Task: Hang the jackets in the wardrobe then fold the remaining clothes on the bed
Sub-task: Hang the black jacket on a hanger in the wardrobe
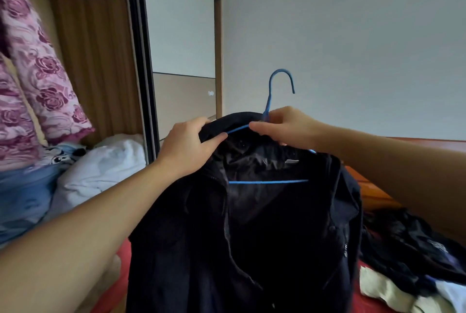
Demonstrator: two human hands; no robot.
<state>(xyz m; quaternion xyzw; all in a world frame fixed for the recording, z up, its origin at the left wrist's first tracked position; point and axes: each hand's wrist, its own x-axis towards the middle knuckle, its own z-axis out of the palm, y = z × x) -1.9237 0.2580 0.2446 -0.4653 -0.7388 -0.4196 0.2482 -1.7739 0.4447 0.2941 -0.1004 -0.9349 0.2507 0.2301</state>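
Observation:
A black jacket (264,232) hangs open in front of me on a blue wire hanger (273,96), whose hook points up and to the right. My left hand (189,146) grips the jacket's collar at the left shoulder. My right hand (285,126) pinches the hanger at its neck, just under the hook, with the collar beside it. The hanger's lower bar shows inside the jacket. The open wardrobe (95,60) stands to the left, apart from the jacket. A heap of dark and pale clothes (416,262) lies on the red bed (113,287) at the lower right.
Pink floral garments (37,73) hang inside the wardrobe at the far left. White and blue bundles (100,166) fill its lower part. The sliding mirror door (181,48) stands just right of the opening. A wooden bed frame (373,191) runs along the grey wall.

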